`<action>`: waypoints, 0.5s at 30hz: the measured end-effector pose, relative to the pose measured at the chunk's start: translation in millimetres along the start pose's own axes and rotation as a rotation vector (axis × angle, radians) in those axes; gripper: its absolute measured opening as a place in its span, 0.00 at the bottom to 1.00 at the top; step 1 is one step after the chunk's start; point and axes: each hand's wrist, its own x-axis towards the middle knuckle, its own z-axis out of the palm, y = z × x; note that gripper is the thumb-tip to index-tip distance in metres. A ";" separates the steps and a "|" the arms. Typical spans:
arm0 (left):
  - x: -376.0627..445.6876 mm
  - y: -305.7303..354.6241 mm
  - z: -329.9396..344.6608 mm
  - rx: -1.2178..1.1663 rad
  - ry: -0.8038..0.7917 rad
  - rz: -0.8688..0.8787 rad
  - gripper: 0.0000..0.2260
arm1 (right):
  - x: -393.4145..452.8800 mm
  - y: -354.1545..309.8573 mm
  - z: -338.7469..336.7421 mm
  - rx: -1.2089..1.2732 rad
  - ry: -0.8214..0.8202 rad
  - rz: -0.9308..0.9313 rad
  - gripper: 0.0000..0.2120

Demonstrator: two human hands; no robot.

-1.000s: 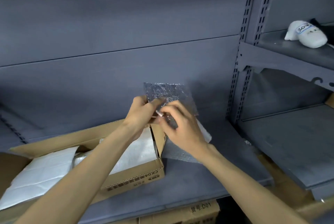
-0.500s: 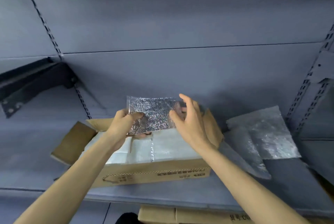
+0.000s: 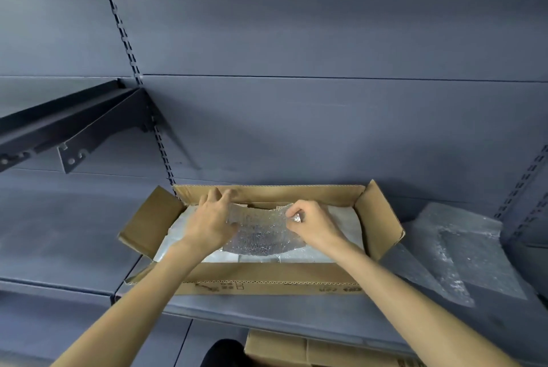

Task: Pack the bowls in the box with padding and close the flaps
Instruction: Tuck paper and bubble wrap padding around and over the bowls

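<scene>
Bowls nowhere in view, possibly already under the white padding (image 3: 341, 218) lining the box (image 3: 267, 280); cannot tell from this angle. Box on the grey shelf (image 3: 74, 248), all four flaps (image 3: 151, 218) spread outward.

Padding step in hand: silver bubble sheet (image 3: 261, 236) held low over the middle of the box, sagging in a shallow curve onto the white layer. Left hand (image 3: 210, 224) on the sheet's left edge, fingers mostly straight and splayed toward the far wall, apparently pressing rather than gripping. Right hand (image 3: 311, 224) pinching the sheet's right far corner between thumb and curled fingers.

Judged as a top or middle layer going in, flaps not yet touched.

Next move calls for laying the sheet flat and letting the pinched corner go, then smoothing it so nothing rides above the rim. After that, either more padding from the clear bubble wrap (image 3: 456, 251) lying on the shelf just right of the box, or folding the short side flaps in first and the long ones over them.

Risk, as a judgement: a bunched sheet holding the flaps proud.
</scene>
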 end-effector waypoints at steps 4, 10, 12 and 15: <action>-2.9 -10.5 0.4 0.099 -0.173 0.147 0.22 | -4.8 2.2 4.4 -0.108 -0.068 -0.047 0.14; -4.9 -22.8 11.1 0.200 -0.357 0.208 0.28 | -17.3 5.8 12.2 -0.531 -0.056 -0.193 0.20; -4.2 -26.9 15.4 0.137 -0.403 0.198 0.28 | -19.5 7.1 15.4 -0.619 -0.081 -0.197 0.21; -4.6 -36.6 21.5 0.062 -0.467 0.182 0.28 | -18.6 6.9 14.3 -0.623 -0.173 -0.112 0.22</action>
